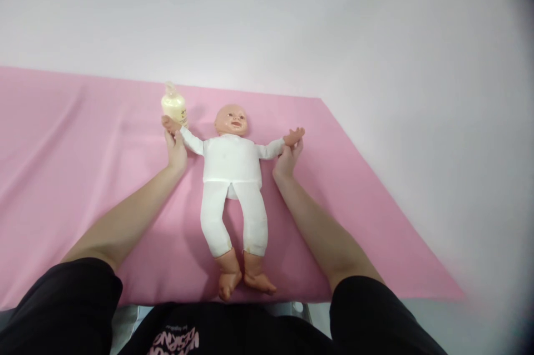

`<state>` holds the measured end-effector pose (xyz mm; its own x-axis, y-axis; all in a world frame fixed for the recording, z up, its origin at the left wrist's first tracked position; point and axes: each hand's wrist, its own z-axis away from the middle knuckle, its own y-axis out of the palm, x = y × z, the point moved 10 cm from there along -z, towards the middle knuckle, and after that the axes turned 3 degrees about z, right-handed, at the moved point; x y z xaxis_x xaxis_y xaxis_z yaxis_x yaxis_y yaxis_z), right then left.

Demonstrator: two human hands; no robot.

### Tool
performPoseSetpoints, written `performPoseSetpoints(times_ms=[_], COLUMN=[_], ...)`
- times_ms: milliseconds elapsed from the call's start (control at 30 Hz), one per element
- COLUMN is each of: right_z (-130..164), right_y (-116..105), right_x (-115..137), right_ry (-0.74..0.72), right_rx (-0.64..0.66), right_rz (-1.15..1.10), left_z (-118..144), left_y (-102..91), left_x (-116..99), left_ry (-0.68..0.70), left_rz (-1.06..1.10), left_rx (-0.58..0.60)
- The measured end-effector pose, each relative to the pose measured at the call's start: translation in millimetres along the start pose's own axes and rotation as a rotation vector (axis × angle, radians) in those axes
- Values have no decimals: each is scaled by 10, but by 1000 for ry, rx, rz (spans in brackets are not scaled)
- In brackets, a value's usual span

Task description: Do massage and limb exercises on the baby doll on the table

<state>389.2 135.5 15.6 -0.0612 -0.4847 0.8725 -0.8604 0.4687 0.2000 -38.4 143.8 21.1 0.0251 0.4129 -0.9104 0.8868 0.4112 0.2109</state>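
Black sleeves (pixel 62 305) flank doll (pixel 232 160); bottle (pixel 174 105) holds yellowish liquid (pixel 171 103).

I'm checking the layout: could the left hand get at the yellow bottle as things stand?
Probably yes: the yellow bottle stands just beyond the left hand. That hand is holding the doll's hand, which overlaps the bottle in this view, so it would likely need to let go first.

Lettering, as seen from here: bold pink print (pixel 175 339) on the black shirt (pixel 242 327), partly cut off from view, not surely legible; above it, a small line of text (pixel 180 328), and on the bottle (pixel 172 103), dark marks (pixel 183 114), both unreadable.
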Motion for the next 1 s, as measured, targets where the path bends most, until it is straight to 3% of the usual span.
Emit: performPoseSetpoints(times_ms=[100, 200, 333, 433, 567, 700, 867, 1000], right_z=[128, 285, 469, 563, 573, 545, 325, 94], right_y=[241, 443, 675, 812, 839, 786, 546, 245], right_x=[434, 611, 612, 566, 567, 566, 522, 331], right_ry=[-220, -311, -412, -457, -468, -442, -263, -102], right_rx=[169, 317, 522, 656, 669, 627, 404, 147], right_rz=[33, 125, 346, 489, 534, 443, 148, -35], left_z=[116, 292, 553, 657, 650, 615, 335, 13], left_y=[228, 474, 821, 948, 961, 904, 544, 133], left_x=[-323, -486, -434, -343, -314, -403, -516, -197], left_ry=[246, 425, 580, 628, 620, 595, 440, 189], left_rz=[-137, -327, -614, -734, -777, -697, -332, -107], left_rx=[196, 388, 676, 787, 786, 735, 431, 157])
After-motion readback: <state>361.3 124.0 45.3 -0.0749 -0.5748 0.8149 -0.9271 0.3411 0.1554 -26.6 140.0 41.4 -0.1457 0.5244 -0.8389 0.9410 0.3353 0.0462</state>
